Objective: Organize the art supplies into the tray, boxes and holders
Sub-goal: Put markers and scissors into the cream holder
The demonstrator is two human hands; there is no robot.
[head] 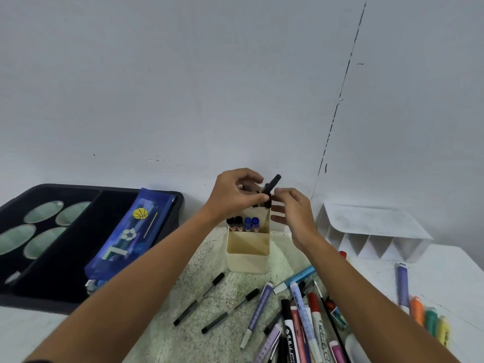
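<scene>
Both hands meet above the back of a cream holder (247, 254) that stands on the counter (167, 336) close to the wall (183, 74). The left hand (233, 195) has its fingers curled and pinches a black pen (272, 186) that tilts up to the right over the holder's rear compartment. The right hand (293, 213) touches the same pen with thumb and forefinger, its other fingers loosely spread.

Inside the holder stand two black-capped and two blue-capped markers (243, 223); its front compartment looks empty.

Writing is scarce and blurred: a white marker (290, 334) in the pile at lower right carries a black logo and script that cannot be read. A blue pencil case (128, 237) printed with a basketball and a football leans across a dark tray (78, 258) on the left.

Two thin black pens (207, 299) lie loose on the counter, which is speckled white and scuffed. A white divided rack (374, 231) sits to the right. The wall is pale grey, with a dark cracked line running down it.
</scene>
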